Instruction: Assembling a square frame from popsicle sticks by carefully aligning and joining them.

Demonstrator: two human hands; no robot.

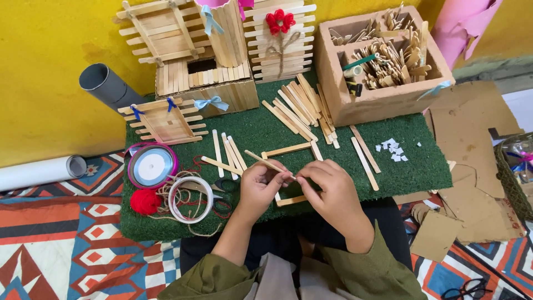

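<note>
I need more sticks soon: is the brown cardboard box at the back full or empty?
Partly full. The brown cardboard box is open-topped, and loose wooden craft sticks are piled inside its compartments, some poking above the rim.

Both hands meet over the green mat (422, 166). The left hand (261, 186) and right hand (330, 191) pinch one flat wooden stick (266, 163), which slants up and away to the left of the fingers (280, 173). Under the fingers lies a square stick frame (288, 149). Beyond the fingertips, loose sticks (300, 108) lie fanned beside a brick-coloured box (383, 100). Left of the fingers sit a ribbon spool (151, 165) and red yarn (145, 201).
</note>
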